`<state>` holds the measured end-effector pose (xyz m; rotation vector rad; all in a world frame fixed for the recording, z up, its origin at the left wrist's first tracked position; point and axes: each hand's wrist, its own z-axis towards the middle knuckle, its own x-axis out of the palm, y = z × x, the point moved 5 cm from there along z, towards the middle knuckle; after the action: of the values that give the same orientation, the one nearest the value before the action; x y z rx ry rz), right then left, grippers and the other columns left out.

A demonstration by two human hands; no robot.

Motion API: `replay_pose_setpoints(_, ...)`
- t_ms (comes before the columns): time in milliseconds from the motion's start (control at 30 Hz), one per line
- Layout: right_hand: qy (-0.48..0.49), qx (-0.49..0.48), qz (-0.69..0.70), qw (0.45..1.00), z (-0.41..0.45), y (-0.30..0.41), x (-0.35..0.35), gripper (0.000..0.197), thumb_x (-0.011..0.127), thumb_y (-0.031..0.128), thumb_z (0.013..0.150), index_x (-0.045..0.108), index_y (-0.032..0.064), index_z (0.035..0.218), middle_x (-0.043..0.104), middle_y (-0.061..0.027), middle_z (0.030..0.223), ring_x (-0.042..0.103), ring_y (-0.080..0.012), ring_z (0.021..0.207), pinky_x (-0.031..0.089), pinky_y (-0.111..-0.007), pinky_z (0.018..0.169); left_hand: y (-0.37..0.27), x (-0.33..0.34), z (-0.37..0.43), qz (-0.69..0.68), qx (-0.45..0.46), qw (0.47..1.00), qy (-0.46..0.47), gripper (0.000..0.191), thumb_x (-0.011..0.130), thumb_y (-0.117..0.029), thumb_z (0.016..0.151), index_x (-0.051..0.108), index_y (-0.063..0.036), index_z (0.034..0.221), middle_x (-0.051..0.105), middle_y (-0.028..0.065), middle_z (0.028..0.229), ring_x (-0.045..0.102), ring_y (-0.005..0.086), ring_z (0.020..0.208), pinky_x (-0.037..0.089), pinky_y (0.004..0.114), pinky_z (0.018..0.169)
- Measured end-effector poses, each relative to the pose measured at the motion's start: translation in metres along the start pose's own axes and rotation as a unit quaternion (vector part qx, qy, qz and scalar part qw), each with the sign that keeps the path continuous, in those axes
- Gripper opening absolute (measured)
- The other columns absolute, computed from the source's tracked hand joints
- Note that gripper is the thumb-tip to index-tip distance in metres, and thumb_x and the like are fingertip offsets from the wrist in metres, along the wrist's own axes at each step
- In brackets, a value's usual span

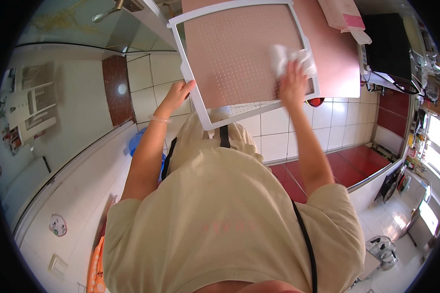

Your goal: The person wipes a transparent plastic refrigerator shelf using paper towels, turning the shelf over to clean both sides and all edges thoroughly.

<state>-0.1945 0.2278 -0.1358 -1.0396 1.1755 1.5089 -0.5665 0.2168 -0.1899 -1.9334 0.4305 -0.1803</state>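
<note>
A clear refrigerator shelf (238, 55) with a white plastic frame and rows of small pale dots is in front of me, tilted slightly. My left hand (179, 96) grips the frame's left side, thumb on top and fingers curled beneath. My right hand (293, 82) presses a crumpled white cloth or paper towel (280, 58) against the panel near its right side. The hand and wipe are blurred by motion. My palm and fingertips hide part of the wipe. Behind the panel and to its right, a pink flat surface (337, 62) shows.
A white and pink package (344, 16) lies on the pink surface, near a black appliance (387, 47). A glossy red object (315, 102) sits under the pink edge. Dark red cabinet fronts (363, 164) are at right; a blue plastic item (137, 141) is beside my left forearm.
</note>
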Motion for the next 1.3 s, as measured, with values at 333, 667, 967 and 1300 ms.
replay_pose_setpoints(333,0.087,-0.141,0.074,0.983,0.016,0.189,0.034,0.058,0.045,0.028,0.091,0.03,0.0046,0.142,0.026,-0.0142,0.15,0.022,-0.0309,0.139,0.018,-0.05,0.112,0.012,0.001,0.0,0.105,-0.066,0.992,-0.032,0.043,0.05,-0.035,0.095,0.06,0.0029,0.079,0.048,-0.0008,0.057,0.045,0.013,0.054,0.039,0.031,0.052)
replay_pose_setpoints(667,0.034,-0.035,0.048,0.998,-0.027,0.055,-0.009,0.047,0.054,0.016,0.087,0.044,0.0066,0.132,0.038,-0.0141,0.142,0.031,-0.0339,0.134,0.023,-0.05,0.109,0.004,0.004,-0.009,0.038,-0.009,0.992,-0.121,0.047,0.054,-0.041,0.093,0.053,-0.0015,0.066,0.042,-0.0023,0.055,0.037,0.0076,0.054,0.032,0.028,0.05)
replay_pose_setpoints(967,0.081,-0.342,0.367,0.861,-0.069,0.202,-0.013,0.03,0.066,0.004,0.068,0.064,0.0123,0.097,0.06,0.0003,0.1,0.056,-0.0229,0.099,0.044,-0.041,0.084,0.004,0.012,-0.01,-0.02,-0.033,0.988,-0.149,0.046,0.054,-0.042,0.093,0.058,-0.0005,0.074,0.047,-0.0025,0.061,0.04,0.0077,0.059,0.034,0.027,0.053)
replay_pose_setpoints(1300,-0.045,-0.133,0.102,0.985,-0.073,0.038,-0.038,0.007,0.065,0.009,0.074,0.063,0.0114,0.08,0.06,-0.0038,0.088,0.056,-0.0236,0.089,0.044,-0.04,0.077,0.005,0.012,-0.01,-0.064,-0.027,0.987,-0.146,0.043,0.052,-0.04,0.094,0.059,-0.0015,0.075,0.046,-0.0041,0.062,0.04,0.0068,0.058,0.035,0.025,0.054)
